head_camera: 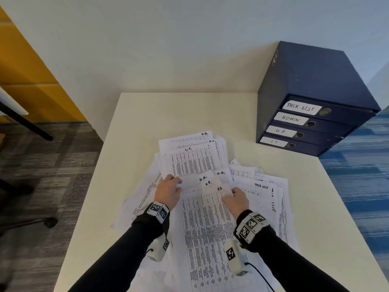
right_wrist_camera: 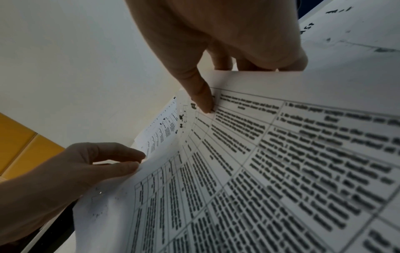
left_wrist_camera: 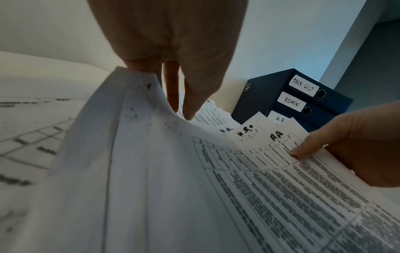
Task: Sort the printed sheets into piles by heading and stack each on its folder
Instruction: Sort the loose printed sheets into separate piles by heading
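Both hands hold a fanned bundle of printed sheets (head_camera: 206, 218) headed H.R., lifted a little over the loose heap. My left hand (head_camera: 174, 184) pinches the bundle's left upper edge (left_wrist_camera: 134, 95). My right hand (head_camera: 231, 194) pinches its right upper corner, thumb (right_wrist_camera: 201, 95) pressed on the top sheet (right_wrist_camera: 281, 154). Behind the bundle lies a sheet headed I.T. (head_camera: 189, 161), and a TASK LIST sheet (head_camera: 261, 188) lies to the right. Dark blue folders (head_camera: 311, 81) are stacked at the table's back right, labelled TASK LIST, ADMIN, HR and IT.
The cream table (head_camera: 147, 114) stands against a white wall, with bare surface behind the heap and at the left. More printed sheets (head_camera: 139, 203) spread under my forearms. A chair base (head_camera: 50, 222) stands on the grey carpet to the left.
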Demonstrator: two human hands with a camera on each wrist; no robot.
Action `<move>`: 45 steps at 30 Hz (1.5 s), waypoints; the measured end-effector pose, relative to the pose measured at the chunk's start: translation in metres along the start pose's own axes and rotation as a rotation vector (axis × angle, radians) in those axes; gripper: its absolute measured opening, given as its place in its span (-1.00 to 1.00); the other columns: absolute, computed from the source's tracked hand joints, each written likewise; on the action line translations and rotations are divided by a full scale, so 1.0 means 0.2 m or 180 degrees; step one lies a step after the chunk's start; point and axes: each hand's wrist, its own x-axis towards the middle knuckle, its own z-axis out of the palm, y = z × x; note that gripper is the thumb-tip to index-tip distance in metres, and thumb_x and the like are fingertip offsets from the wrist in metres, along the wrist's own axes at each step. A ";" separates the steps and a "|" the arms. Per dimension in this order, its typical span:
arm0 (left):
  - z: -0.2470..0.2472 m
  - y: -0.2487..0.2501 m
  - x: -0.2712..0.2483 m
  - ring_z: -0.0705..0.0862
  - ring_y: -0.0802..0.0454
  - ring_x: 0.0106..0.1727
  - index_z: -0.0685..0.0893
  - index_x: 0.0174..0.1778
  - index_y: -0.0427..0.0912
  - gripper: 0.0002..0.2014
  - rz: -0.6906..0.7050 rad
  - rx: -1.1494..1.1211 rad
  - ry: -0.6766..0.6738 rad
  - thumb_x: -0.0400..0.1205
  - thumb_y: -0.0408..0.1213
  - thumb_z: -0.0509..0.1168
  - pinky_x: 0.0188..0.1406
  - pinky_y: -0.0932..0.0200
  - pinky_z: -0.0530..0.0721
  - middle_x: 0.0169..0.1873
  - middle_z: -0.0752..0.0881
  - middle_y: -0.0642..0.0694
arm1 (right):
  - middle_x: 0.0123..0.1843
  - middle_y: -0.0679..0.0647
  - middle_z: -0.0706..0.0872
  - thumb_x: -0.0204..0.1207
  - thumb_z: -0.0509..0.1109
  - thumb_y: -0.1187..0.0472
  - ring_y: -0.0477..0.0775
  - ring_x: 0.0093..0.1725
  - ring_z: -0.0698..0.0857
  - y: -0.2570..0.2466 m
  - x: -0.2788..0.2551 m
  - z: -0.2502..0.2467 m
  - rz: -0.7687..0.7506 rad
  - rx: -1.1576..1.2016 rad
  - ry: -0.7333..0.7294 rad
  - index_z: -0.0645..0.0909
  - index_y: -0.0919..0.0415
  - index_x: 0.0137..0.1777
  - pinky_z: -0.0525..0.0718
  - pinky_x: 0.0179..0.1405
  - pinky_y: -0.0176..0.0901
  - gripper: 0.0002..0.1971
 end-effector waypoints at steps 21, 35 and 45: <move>-0.04 0.00 0.11 0.53 0.07 -0.31 0.52 -0.29 -0.09 -0.79 -0.0149 -0.0358 -0.0540 0.63 -0.15 0.32 -0.32 0.23 0.48 -0.39 0.59 0.05 | -0.18 0.15 0.71 0.48 0.36 0.32 0.11 -0.20 0.63 0.09 -0.01 -0.18 -0.0200 -0.0330 -0.0050 0.67 0.31 -0.01 0.59 -0.18 -0.17 -0.87; -0.04 -0.02 0.21 0.54 -0.10 0.21 0.51 0.25 -0.05 -0.69 -0.0102 0.0104 -0.0823 0.59 -0.13 0.28 0.24 -0.06 0.52 0.14 0.58 -0.08 | 0.27 0.26 0.60 0.61 0.26 0.30 0.25 0.25 0.58 0.02 -0.06 -0.20 -0.0031 -0.0020 -0.0035 0.36 0.36 0.48 0.51 0.13 -0.14 -0.55; -0.06 0.02 0.26 0.59 0.01 -0.02 0.63 0.02 -0.06 -0.89 0.0137 -0.0889 -0.0650 0.65 -0.16 0.27 0.12 0.05 0.57 -0.04 0.62 -0.05 | 0.02 0.15 0.75 0.47 0.45 0.30 0.17 -0.02 0.71 0.07 0.05 -0.21 -0.0154 0.0317 -0.0123 0.59 0.25 0.11 0.69 0.09 0.12 -0.77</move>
